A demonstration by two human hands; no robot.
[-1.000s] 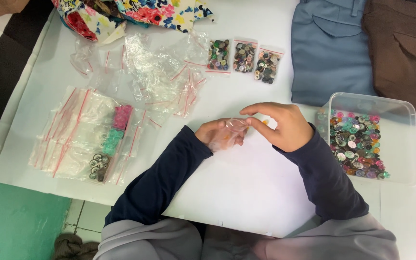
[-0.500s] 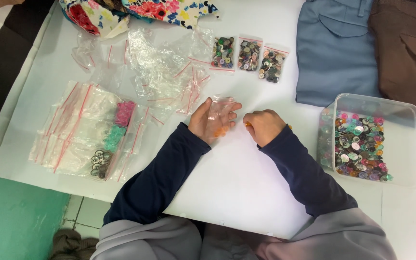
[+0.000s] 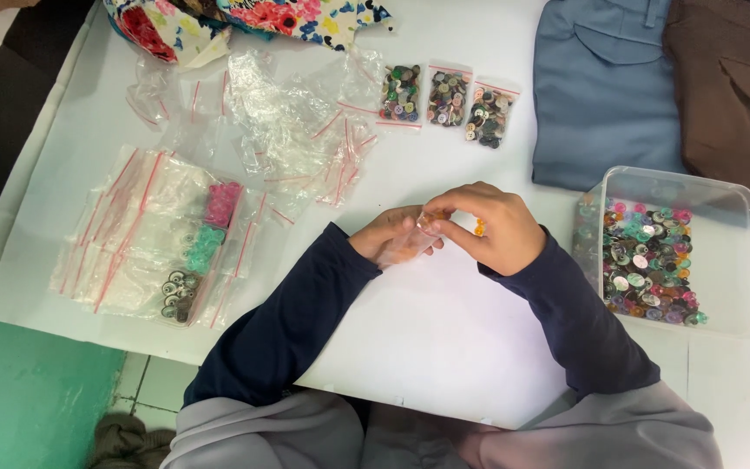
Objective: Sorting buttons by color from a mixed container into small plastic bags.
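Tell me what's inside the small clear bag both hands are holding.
The small clear bag sits between the left hand and right hand. A few orange buttons show at its mouth. The fingers cover the rest, so any other contents can't be seen.

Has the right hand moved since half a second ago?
Yes. The right hand has shifted left, away from the button tub, and now meets the left hand at the small clear bag.

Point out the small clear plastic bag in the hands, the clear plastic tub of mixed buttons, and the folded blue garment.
small clear plastic bag [image 3: 403, 246], head view, its lower body.
clear plastic tub of mixed buttons [image 3: 731, 198], head view, bare far rim.
folded blue garment [image 3: 601, 95], head view, its middle.
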